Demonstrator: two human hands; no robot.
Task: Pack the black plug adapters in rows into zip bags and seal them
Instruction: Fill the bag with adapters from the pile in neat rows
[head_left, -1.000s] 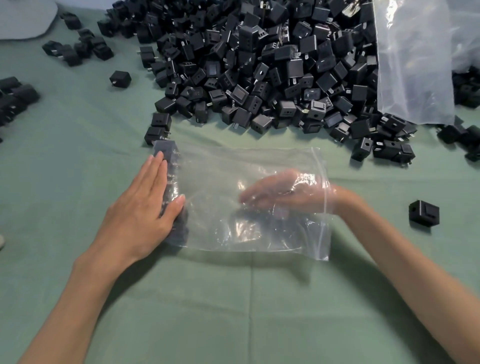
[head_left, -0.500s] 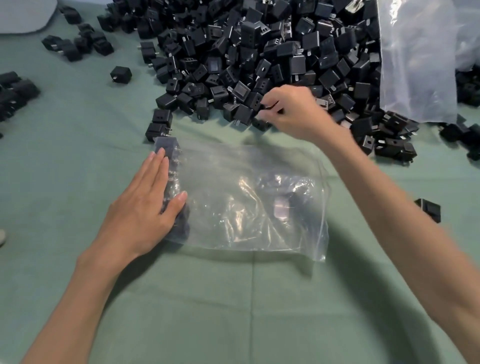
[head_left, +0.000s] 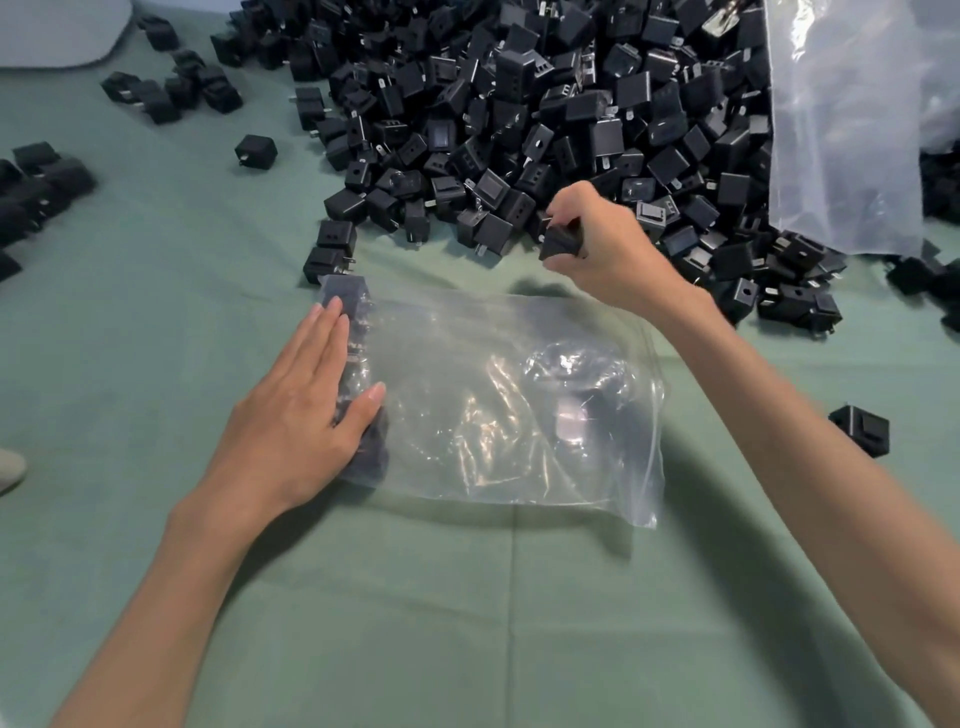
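Pinched between the thumb and curled fingers of the right hand (head_left: 602, 249), one black adapter (head_left: 560, 243) sits just above the near edge of the big pile (head_left: 519, 130), so this looks like a fresh pick on its way to the bag. That wrist is bent down and the forearm reaches across the right end of the zip bag (head_left: 509, 415), where the zip strip runs (the mouth, by my reading, so it is the short way in). The bag lies flat on the green cloth (head_left: 467, 597), mostly slack and see-through. A row of adapters (head_left: 358, 312) stands along its left end, and another adapter (head_left: 571, 423) lies loose near the mouth.

The left hand (head_left: 306, 415) holds nothing. It lies palm down with straight fingers over that row, thumb on the plastic, probably to pin the bag and keep the row lined up while the other hand feeds. A large clear bag (head_left: 841, 119) hangs over the pile's right side, and a lone adapter (head_left: 860, 431) sits on the cloth beyond the right forearm. Packing seems barely begun, with sealing far off
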